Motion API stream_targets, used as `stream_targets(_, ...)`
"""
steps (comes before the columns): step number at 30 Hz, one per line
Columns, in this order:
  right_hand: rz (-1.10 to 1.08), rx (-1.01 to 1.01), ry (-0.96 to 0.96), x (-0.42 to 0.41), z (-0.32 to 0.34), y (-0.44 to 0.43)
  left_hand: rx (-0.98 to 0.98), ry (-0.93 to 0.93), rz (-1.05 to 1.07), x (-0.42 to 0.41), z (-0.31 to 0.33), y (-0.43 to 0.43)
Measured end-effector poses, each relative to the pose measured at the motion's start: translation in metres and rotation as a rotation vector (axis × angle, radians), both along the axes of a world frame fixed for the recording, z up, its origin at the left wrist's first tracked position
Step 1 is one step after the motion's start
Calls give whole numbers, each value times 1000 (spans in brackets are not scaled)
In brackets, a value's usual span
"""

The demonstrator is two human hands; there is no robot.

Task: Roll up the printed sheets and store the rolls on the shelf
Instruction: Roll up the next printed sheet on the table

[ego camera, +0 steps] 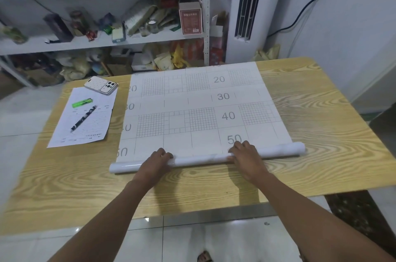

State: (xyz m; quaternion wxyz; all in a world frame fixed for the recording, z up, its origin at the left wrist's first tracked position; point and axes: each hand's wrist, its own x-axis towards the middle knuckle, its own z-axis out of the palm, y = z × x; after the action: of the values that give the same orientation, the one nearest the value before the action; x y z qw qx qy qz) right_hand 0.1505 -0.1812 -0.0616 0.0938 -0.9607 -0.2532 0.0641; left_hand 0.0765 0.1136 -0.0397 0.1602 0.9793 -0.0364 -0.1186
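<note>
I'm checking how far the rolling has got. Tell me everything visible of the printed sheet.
The printed sheet is large, white and paper-like, printed with grey grid blocks and numbers 20 to 50. It lies flat on the wooden table, its near end wound into a glossy tube. The left hand and right hand curl their fingers over that tube.

Printed sheet (pixel 199 99), right column: 50 just beyond the fingers (pixel 241 146) of the right hand (pixel 246 160), then 40, 30, 20 farther off.
Left edge: same numbers, partly cut.
</note>
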Motion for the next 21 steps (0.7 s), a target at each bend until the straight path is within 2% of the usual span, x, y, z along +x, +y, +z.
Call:
stream_targets(3,-18,17,22,0,1,0,-28,1,-29,1,-1,3)
stream_targets(6,-60,57,16,-3,2,3,54,-33,-40,3,0,3)
stream_targets(12,-15,-16,18,-7,-1,4,114,-26,-27,0,-2,6)
stream_targets(19,-8,56,6,-8,-3,2,103,37,-11,-2,1,-3)
stream_targets(21,-15,51,-15,-7,-5,2,47,42,-2,-5,-4,-3)
